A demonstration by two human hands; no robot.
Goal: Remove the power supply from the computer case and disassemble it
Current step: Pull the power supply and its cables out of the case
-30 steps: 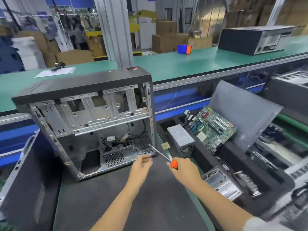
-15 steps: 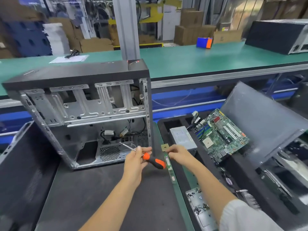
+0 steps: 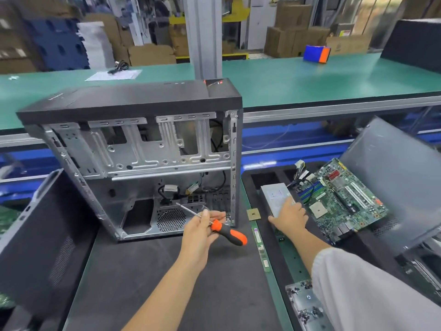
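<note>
Surface: a dark mat (image 3: 152, 271) is laid over a green bench (image 3: 286, 77); a second, raised green bench top is seen behind, backed by an aluminium rail and blue panels. Room: a workshop or warehouse is shown, with stacked cardboard boxes (image 3: 296, 41) and a grey pillar (image 3: 202, 34) beyond the bench.

Computer case (image 3: 143, 158): stood upright on the mat, side open, its bare metal frame and a few loose cables exposed.

Power supply (image 3: 274, 195): a grey metal box, set outside the case in a black foam tray (image 3: 265, 180) to the right, just beside a green motherboard (image 3: 338, 199) that leans against a grey side panel (image 3: 391, 177).

Left hand (image 3: 202, 230): curled around a screwdriver (image 3: 222, 229) at the junction of shaft and orange-and-black handle; the tip is pointed up and left toward the case interior.

Right hand (image 3: 290, 217): fingers fairly straight and spread, laid on the near end of the power supply; whether it is gripped cannot be told. A white sleeve (image 3: 372, 292) is worn on this arm.

Other items: a small square chip (image 3: 253, 214) and a narrow green circuit strip (image 3: 261, 249), both laid between mat and tray.
</note>
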